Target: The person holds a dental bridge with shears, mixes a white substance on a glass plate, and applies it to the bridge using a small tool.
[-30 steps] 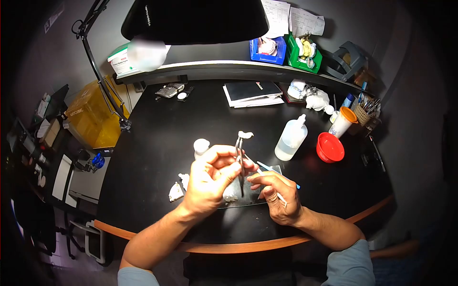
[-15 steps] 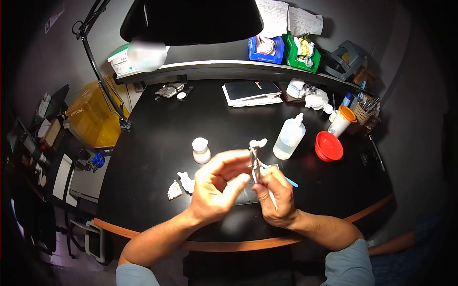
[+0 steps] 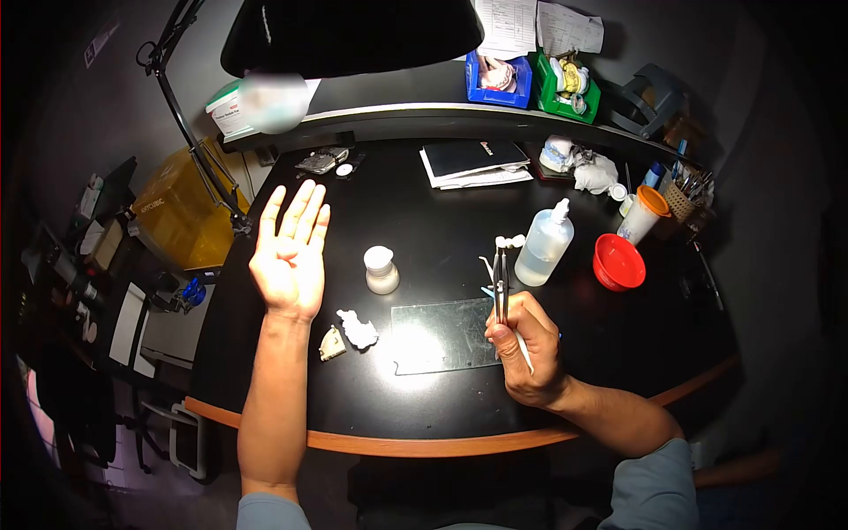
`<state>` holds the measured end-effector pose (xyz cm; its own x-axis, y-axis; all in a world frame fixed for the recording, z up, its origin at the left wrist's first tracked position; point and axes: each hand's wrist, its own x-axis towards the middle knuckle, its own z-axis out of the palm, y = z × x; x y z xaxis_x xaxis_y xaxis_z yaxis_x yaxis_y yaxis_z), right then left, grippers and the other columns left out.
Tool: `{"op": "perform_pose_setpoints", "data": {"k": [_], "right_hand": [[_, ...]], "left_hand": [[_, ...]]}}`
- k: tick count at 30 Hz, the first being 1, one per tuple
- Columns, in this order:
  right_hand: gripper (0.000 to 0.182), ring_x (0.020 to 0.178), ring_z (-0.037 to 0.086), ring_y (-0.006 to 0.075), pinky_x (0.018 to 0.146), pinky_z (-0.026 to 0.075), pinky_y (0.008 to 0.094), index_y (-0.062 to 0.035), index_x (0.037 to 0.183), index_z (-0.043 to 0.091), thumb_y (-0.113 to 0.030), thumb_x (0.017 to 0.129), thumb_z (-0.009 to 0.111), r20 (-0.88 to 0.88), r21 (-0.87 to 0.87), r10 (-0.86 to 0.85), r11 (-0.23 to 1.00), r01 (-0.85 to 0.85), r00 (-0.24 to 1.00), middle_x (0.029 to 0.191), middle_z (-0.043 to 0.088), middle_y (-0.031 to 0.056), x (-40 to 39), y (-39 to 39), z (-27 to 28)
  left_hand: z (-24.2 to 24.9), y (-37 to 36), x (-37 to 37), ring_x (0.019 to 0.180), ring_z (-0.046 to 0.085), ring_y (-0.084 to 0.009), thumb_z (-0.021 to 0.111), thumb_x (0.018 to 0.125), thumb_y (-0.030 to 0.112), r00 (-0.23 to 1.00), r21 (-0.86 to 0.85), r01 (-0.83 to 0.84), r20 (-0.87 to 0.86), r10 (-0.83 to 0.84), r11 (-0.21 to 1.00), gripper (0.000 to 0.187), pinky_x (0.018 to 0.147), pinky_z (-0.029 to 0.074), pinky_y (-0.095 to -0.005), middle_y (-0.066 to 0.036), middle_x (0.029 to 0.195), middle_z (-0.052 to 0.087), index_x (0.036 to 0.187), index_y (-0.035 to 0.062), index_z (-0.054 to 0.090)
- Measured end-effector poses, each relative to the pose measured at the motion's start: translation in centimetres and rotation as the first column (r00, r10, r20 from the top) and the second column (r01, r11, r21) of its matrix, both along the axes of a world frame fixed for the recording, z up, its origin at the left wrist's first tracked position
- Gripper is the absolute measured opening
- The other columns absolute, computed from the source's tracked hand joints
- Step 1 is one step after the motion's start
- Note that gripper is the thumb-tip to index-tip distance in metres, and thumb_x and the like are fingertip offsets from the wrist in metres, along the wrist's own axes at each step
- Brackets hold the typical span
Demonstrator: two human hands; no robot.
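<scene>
— black table under a dark lamp shade, shelf behind it. what's on the far left?

— a yellow box off the table's edge. then the left hand, raised flat, palm up, fingers straight and together, holding nothing and touching nothing.

— and below it?

— two small white plaster pieces lie on the table just right of that wrist, with a small white jar near them. a glass slab lies flat in the middle, glaring under the lamp.

— the right hand?

— the right hand is closed around slim metal pliers, held upright above the slab's right edge. their tip pinches a small white bit with a thin bent wire beside it; too small to tell more. a blue-tipped stick seems tucked in the same fist.

— which step, would you say?

— i judge a pause between wire adjustments. the next move likely needs the free hand back at the wire, fingertips close to the plier tip.

— further right?

— a clear squeeze bottle, then a red bowl.
</scene>
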<state>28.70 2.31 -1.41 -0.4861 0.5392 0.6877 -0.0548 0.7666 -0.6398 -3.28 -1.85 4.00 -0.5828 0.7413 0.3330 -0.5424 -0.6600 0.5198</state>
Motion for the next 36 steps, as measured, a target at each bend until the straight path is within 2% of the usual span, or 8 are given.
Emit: {"op": "perform_pose_setpoints", "data": {"k": [3,4,7,20,23,26,29,36], "right_hand": [[0.021,0.072,0.053,0.0088,0.061,0.046,0.0258,-0.0008,0.094,0.062,-0.011,0.112,0.058,0.005,0.001,0.016,1.0,-0.016,1.0,0.098,0.059,0.0079,0.1,-0.1,0.2],[0.021,0.073,0.053,0.0091,0.062,0.046,0.0261,-0.0008,0.094,0.062,-0.011,0.112,0.058,0.012,-0.026,0.022,0.999,-0.021,1.0,0.098,0.059,0.0081,0.2,-0.2,0.3],[0.015,0.079,0.056,0.0187,0.071,0.048,0.0328,0.0018,0.099,0.064,-0.01,0.108,0.065,0.001,-0.042,0.031,0.999,-0.031,1.0,0.094,0.058,0.0104,0.3,-0.2,0.3],[0.013,0.079,0.056,0.0183,0.071,0.048,0.0327,0.0012,0.1,0.064,-0.01,0.108,0.064,0.022,-0.019,0.043,0.999,-0.043,0.999,0.095,0.058,0.0106,0.3,-0.3,0.6],[0.013,0.079,0.056,0.0185,0.07,0.048,0.0329,0.0015,0.099,0.064,-0.009,0.107,0.065,0.019,-0.022,0.039,0.999,-0.039,0.999,0.096,0.058,0.0111,0.4,-0.3,0.6],[0.014,0.077,0.055,0.0158,0.067,0.047,0.0308,0.0009,0.097,0.063,-0.008,0.108,0.063,0.017,-0.013,0.037,0.999,-0.037,0.999,0.097,0.059,0.0109,0.4,-0.2,0.4],[0.019,0.073,0.053,0.01,0.063,0.047,0.0268,-0.0005,0.094,0.062,-0.009,0.11,0.059,0.021,0.025,0.036,0.999,-0.037,0.999,0.099,0.06,0.0097,0.4,0.0,0.5],[0.019,0.073,0.054,0.0099,0.063,0.047,0.027,-0.0002,0.094,0.062,-0.009,0.11,0.059,0.011,0.061,0.038,0.997,-0.038,0.999,0.1,0.059,0.0096,0.3,0.2,0.3]], "left_hand": [[-2.1,0.6,-1.5,0.16,0.032,-0.047,0.039,0.083,-0.007,0.995,0.003,0.061,-0.084,-0.061,0.998,0.043,0.134,0.028,-0.0551,-0.033,0.167,0.04,0.117,-0.0062,0.065],[-2.0,0.6,-1.9,0.159,0.037,-0.0443,0.04,0.09,-0.003,0.982,0.066,0.141,-0.132,-0.131,0.988,0.023,0.131,0.032,-0.0526,-0.03,0.164,0.047,0.075,0.0046,0.056],[-2.1,0.7,-1.3,0.157,0.041,-0.0425,0.041,0.096,0.002,0.995,-0.065,0.048,-0.087,-0.054,0.997,0.031,0.128,0.036,-0.0506,-0.03,0.163,0.05,0.066,0.01,0.042],[-2.2,0.6,-1.4,0.155,0.044,-0.0427,0.041,0.095,0.0,0.992,-0.053,0.067,-0.107,-0.072,0.996,0.03,0.125,0.039,-0.0497,-0.03,0.158,0.054,0.067,0.0088,0.046],[-2.3,0.6,-1.3,0.142,0.058,-0.0406,0.041,0.096,0.0,0.992,-0.074,0.037,-0.116,-0.046,0.997,0.031,0.123,0.041,-0.0492,-0.022,0.118,0.076,0.067,0.0095,0.044],[-3.2,0.9,-2.6,0.125,0.067,-0.0368,0.041,0.098,0.001,0.973,0.049,0.182,-0.151,-0.173,0.982,0.032,0.121,0.042,-0.0483,-0.007,0.074,0.06,0.068,0.0108,0.042],[-3.1,0.8,-2.0,0.111,0.072,-0.0379,0.04,0.098,0.002,0.995,-0.016,0.072,-0.072,-0.073,0.997,0.03,0.117,0.045,-0.0478,-0.004,0.066,0.047,0.069,0.0104,0.046],[-2.3,0.8,-1.5,0.124,0.068,-0.0359,0.042,0.093,0.001,0.998,-0.162,0.009,0.069,0.002,0.987,0.025,0.12,0.041,-0.0462,-0.004,0.07,0.051,0.07,0.0119,0.046]]}}
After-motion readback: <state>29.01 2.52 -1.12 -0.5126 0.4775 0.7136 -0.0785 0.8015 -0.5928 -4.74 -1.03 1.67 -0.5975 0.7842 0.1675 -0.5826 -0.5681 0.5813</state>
